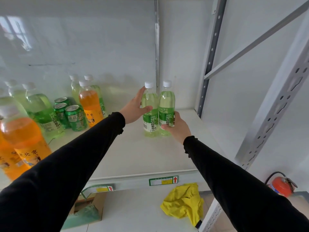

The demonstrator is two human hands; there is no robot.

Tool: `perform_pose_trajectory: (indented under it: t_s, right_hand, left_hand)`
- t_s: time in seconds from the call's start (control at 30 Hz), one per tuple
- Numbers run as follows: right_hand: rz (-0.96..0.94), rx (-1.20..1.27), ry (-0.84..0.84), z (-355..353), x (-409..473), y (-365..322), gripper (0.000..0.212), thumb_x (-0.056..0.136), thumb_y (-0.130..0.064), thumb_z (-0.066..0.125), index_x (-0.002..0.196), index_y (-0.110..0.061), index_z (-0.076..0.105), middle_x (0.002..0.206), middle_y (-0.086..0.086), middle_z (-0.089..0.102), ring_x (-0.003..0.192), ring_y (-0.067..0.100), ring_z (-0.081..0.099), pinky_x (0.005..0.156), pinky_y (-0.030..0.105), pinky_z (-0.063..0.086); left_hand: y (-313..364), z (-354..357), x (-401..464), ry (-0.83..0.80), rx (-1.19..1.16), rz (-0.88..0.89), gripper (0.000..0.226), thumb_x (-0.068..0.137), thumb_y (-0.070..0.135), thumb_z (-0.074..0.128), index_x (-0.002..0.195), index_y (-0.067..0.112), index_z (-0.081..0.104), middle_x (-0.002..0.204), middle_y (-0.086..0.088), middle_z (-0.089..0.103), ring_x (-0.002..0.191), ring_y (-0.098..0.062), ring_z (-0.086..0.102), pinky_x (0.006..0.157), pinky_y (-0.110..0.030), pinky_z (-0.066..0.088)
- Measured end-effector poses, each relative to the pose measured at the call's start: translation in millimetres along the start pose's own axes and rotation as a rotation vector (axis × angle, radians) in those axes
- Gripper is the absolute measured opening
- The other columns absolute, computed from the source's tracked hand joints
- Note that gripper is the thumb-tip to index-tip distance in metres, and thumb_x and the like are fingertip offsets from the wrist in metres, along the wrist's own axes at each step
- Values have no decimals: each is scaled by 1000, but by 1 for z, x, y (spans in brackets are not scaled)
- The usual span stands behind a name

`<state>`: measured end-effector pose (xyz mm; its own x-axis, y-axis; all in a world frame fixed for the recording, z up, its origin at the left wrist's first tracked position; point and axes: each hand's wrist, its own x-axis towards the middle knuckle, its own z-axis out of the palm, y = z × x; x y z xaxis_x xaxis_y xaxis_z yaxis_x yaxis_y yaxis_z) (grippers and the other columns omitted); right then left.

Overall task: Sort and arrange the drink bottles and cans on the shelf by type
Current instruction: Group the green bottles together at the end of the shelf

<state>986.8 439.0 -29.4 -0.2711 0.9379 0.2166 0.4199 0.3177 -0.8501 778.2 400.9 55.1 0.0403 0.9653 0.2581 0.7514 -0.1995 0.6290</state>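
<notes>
1. Risk: the two green grape-drink bottles stand touching, upright, toward the far right of the shelf (127, 156). A careless nudge or uneven let-go could tip one into the other.
2. Left hand (136, 108) reaches far in, fingers and thumb wrapped round the left green bottle (150, 109).
3. Right hand (177, 127) grasps the right green bottle (166, 106) low, at its label.
4. Unsorted orange bottles (89, 106), green cans (75, 117) and more green bottles crowd the left.

A crumpled yellow cloth (183, 204) is seen on the lower board, a red fire extinguisher (281, 186) on the floor at right.
</notes>
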Motion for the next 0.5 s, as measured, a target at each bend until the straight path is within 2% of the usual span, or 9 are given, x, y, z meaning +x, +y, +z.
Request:
perform_pose_trajectory:
  t_s: [0.13, 0.2, 0.33, 0.43, 0.5]
  right_hand:
    - [-33, 8, 116, 5, -12, -2, 65, 87, -21, 72, 145, -21, 41, 132, -3, 54, 121, 18, 54, 101, 34, 46]
    - [-103, 0, 209, 6, -22, -4, 63, 90, -20, 69, 145, -20, 40, 139, -2, 47, 126, 18, 48, 108, 40, 43]
    - [-340, -55, 310, 0, -43, -18, 53, 93, -14, 64, 142, -16, 43, 136, -2, 47, 128, 17, 43, 104, 30, 38]
    - [-480, -68, 277, 3, -52, -39, 46, 95, -13, 62, 139, -15, 48, 131, -5, 50, 123, 14, 46, 100, 27, 39]
    - [-534, -53, 217, 13, -55, -53, 44, 95, -13, 62, 137, -16, 49, 127, -9, 50, 121, 15, 49, 99, 29, 41]
  left_hand:
    - [4, 1, -17, 5, -41, -83, 96, 93, 29, 70, 162, 24, 3, 163, -6, 31, 143, -26, 40, 114, -42, 39]
    - [6, 1, -28, 11, -20, -110, 96, 93, 30, 70, 162, 20, 5, 162, -6, 31, 143, -25, 40, 114, -41, 39]
    - [7, -8, -54, 12, 66, -127, 87, 94, 36, 67, 161, 22, 14, 160, -6, 34, 142, -22, 41, 115, -42, 38]
    - [7, -25, -76, 31, 197, -110, 76, 95, 39, 65, 158, 25, 25, 159, -1, 37, 141, -18, 41, 115, -40, 36]
    - [10, -39, -91, 43, 265, -105, 68, 96, 38, 63, 155, 27, 33, 158, 1, 39, 141, -18, 41, 114, -35, 34]
